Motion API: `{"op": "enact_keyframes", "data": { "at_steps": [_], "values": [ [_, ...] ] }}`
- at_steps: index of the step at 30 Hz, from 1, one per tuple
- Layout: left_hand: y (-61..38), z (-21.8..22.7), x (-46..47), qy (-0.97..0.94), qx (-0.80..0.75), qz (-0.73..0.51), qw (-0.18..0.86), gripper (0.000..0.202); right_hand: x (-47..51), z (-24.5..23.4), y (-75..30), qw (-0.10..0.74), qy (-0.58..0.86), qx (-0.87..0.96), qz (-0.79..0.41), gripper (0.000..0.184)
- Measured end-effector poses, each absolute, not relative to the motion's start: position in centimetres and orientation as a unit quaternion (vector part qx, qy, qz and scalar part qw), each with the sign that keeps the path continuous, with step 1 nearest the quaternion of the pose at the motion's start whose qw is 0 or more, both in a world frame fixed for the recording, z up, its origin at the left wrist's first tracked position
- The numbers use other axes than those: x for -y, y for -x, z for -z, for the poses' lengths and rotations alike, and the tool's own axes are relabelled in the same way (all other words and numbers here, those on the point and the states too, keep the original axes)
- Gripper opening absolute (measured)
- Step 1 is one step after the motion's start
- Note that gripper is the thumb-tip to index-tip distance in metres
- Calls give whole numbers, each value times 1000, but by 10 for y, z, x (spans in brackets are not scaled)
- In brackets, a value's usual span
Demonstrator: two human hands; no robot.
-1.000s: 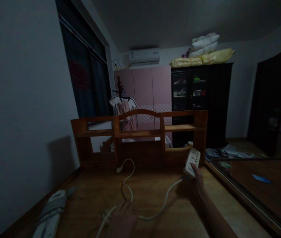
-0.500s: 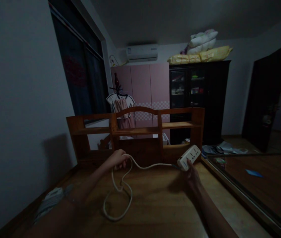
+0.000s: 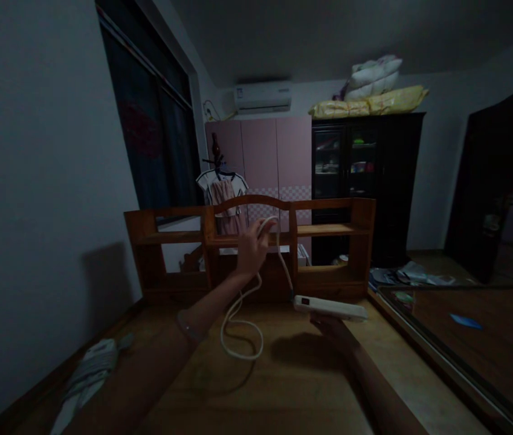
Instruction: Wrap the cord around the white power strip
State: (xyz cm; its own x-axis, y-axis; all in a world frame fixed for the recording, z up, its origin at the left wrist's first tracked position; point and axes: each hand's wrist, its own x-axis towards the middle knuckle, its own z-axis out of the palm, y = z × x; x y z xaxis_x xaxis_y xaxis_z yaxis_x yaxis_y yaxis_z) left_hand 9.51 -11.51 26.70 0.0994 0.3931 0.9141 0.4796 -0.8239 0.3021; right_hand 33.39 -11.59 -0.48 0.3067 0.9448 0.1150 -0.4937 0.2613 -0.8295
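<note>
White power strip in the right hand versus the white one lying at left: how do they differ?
The right hand holds the white power strip above the wooden desk; the bundled white strip lies on it. The held strip's cord hangs loose from the left hand; the other's looks wound around it. Both are white.

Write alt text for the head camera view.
In a dim room, the left hand holds up a white cord above a wooden desk while the right hand holds its power strip level. A wooden shelf unit stands behind.
</note>
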Motion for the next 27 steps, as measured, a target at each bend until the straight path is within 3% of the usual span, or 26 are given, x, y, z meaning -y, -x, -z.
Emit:
{"op": "enact_keyframes", "data": {
  "at_steps": [3,10,15,21,27],
  "values": [
    [-120,-283,125,804,237,510,190,39,116,4,-343,691,319,328,-559,33],
    [-136,-266,103,887,82,268,367,36,122,5,-347,651,319,358,-588,39],
    [-115,-197,81,898,117,209,370,39,124,1,-329,610,338,410,-588,37],
    [-70,-127,61,923,195,151,294,42,126,0,-325,575,405,426,-568,26],
    [-26,-97,43,904,293,168,263,37,119,3,-332,651,436,395,-479,18]
  ]
}}
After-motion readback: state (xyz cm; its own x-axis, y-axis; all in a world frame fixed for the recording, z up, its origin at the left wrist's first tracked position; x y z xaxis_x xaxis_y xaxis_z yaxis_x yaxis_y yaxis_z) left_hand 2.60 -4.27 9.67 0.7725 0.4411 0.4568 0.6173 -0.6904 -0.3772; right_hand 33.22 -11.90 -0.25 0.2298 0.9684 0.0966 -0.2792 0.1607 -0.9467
